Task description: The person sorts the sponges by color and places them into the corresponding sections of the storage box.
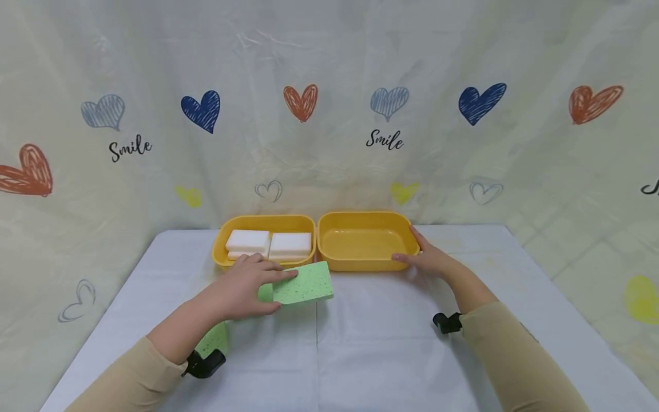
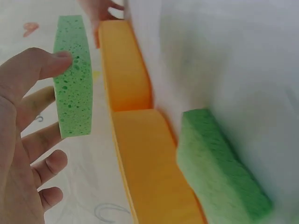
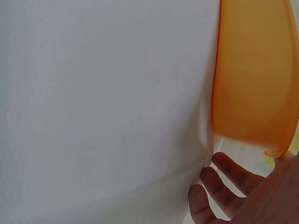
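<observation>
My left hand [image 1: 252, 289] pinches a light green sponge [image 1: 305, 284] between thumb and fingers, raised in front of the two yellow containers. In the left wrist view, the thumb presses one face of that sponge [image 2: 74, 93]. A second green sponge [image 2: 217, 168] lies close to the containers' front; the left hand mostly hides it in the head view. Part of another green sponge [image 1: 213, 339] shows under the left wrist. My right hand [image 1: 431, 257] touches the right end of the right yellow container [image 1: 370, 265], thumb toward the front, other fingers loosely extended.
The left yellow container [image 1: 221, 252] holds white sponge blocks [image 1: 290, 245]. Both containers stand side by side at the back of the white-covered table [image 1: 370, 349]. A pale curtain [image 1: 329, 46] printed with hearts hangs directly behind.
</observation>
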Available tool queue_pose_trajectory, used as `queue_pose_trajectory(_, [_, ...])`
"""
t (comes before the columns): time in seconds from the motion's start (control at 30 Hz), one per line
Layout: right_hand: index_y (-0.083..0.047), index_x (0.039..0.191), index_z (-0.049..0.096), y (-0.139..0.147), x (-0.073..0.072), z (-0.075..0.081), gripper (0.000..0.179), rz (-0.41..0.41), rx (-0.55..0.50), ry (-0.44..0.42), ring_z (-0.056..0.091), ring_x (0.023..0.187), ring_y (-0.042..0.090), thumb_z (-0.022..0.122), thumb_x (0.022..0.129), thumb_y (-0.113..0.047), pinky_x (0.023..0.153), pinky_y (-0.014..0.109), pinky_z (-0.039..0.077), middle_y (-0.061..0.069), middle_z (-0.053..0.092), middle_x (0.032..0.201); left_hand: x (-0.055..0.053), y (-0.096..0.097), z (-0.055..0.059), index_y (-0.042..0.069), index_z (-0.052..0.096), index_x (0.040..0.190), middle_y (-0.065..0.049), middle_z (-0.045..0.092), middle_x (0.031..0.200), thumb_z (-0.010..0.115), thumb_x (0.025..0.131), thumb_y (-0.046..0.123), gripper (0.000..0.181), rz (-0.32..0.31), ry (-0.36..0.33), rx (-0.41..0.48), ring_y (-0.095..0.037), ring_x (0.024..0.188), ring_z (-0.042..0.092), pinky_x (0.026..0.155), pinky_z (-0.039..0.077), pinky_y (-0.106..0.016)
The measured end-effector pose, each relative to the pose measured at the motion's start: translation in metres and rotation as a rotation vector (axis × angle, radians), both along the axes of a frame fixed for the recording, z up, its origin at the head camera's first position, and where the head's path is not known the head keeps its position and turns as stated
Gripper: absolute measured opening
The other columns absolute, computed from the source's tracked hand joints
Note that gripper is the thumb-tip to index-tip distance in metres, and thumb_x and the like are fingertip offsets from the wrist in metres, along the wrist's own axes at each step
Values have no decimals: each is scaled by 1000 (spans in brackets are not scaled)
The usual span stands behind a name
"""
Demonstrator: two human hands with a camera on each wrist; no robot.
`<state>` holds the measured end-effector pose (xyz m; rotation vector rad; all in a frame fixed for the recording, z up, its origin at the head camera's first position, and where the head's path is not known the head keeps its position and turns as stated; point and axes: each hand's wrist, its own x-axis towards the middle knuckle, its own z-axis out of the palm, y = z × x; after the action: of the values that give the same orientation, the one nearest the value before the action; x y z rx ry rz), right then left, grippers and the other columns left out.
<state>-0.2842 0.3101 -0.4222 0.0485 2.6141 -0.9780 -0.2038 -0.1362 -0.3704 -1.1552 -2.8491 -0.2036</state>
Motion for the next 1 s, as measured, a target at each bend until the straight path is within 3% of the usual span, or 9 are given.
queue_pose_trajectory(0.23, [-25,158,-15,-3,0,5,114,0,-6,0,9,144,53,65,86,-64,111,72,10,26,0,163,-34,30,14,38,54,142,4,60,137,74,85,46,61,32,-37,53,-22,110,50,91,38,-41])
queue_pose_trajectory(0.47, [-26,158,-15,-1,-2,3,117,-12,13,-5,9,144,54,64,83,-69,110,72,11,26,0,163,-69,57,15,40,52,143,4,58,139,72,85,47,61,66,-113,95,-24,118,47,102,35,-42])
queue_pose_trajectory(0.63, [-28,158,-14,0,-2,1,123,-22,15,-11,9,144,54,65,77,-75,110,73,11,25,0,163,-91,73,14,40,51,144,1,56,141,71,86,48,62,84,-131,93,-29,128,44,109,31,-48])
queue_pose_trajectory(0.8, [-29,158,-15,0,-2,1,120,-23,15,-10,8,145,54,65,80,-72,110,73,11,24,-1,164,-107,85,15,41,49,145,1,52,145,70,87,48,62,91,-157,90,-28,134,41,115,26,-47])
queue_pose_trajectory(1.0, [-28,158,-14,-2,-1,2,120,-14,23,-10,9,144,55,65,80,-72,109,73,13,25,1,163,-118,97,20,40,50,144,2,51,147,72,88,44,61,92,-195,102,-27,136,39,117,21,-46])
